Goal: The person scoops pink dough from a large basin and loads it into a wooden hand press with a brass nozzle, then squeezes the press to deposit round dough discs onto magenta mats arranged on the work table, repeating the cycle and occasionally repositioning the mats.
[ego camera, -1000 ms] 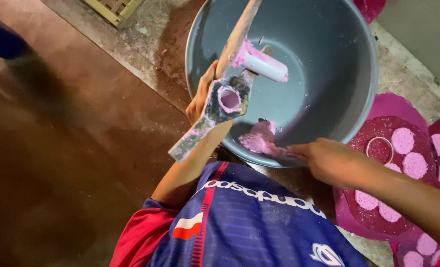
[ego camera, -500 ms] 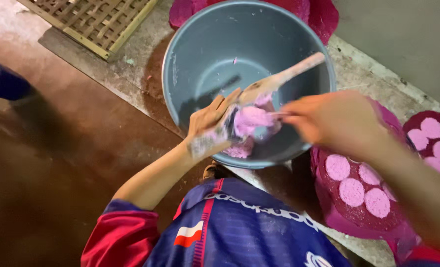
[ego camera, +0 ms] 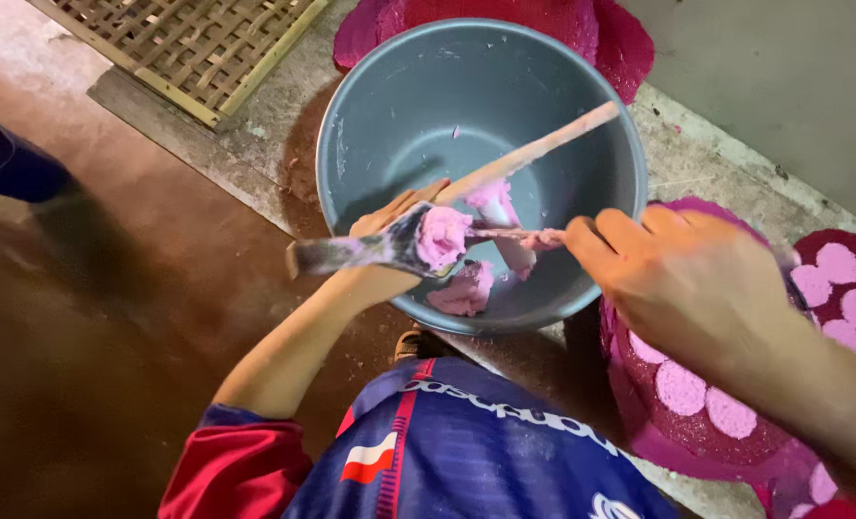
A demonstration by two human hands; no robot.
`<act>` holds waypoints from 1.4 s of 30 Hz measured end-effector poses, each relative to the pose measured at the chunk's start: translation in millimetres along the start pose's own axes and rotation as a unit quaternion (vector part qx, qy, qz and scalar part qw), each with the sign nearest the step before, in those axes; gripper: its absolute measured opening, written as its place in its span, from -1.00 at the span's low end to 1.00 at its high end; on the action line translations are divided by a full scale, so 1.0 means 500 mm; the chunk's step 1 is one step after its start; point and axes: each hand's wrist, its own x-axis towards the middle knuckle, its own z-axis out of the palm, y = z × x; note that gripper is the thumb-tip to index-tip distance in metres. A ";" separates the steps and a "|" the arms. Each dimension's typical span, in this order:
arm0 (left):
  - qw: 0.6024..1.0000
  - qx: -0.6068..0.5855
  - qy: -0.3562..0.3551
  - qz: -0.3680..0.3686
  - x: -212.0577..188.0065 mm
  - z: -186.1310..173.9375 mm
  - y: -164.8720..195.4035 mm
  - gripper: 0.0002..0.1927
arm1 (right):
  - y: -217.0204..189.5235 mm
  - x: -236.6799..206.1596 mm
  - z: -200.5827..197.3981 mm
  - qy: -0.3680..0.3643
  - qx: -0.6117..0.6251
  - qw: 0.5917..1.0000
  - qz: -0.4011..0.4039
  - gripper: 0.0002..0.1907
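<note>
Over the near rim of the grey bowl (ego camera: pixel 351 125), the left hand (ego camera: pixel 389 235) grips a flat mold (ego camera: pixel 370 252) packed with pink dough (ego camera: pixel 444 236). The right hand (ego camera: pixel 682 274), just right of the bowl, pinches a dough strand. More dough (ego camera: pixel 463 290) sits inside the bowl. A wooden stick (ego camera: pixel 533 154) leans across the bowl.

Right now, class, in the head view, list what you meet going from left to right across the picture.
Dark blue object → woven bamboo mat → left hand holding a paste-smeared mould → grey basin → right hand → magenta tray of pink discs.
</note>
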 end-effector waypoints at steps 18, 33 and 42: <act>0.999 0.012 0.002 0.047 0.041 -0.016 -0.010 -0.13 | -0.059 0.102 0.029 -0.016 -0.052 0.998 -0.040 -0.87; 0.986 0.003 0.134 0.100 0.029 -0.052 -0.069 -0.18 | -0.009 0.079 -0.048 -0.102 0.011 0.995 0.019 -0.78; 0.999 0.024 0.019 -0.012 0.052 0.005 -0.060 -0.17 | -0.125 0.193 -0.022 -0.003 -0.025 0.996 -0.082 -0.73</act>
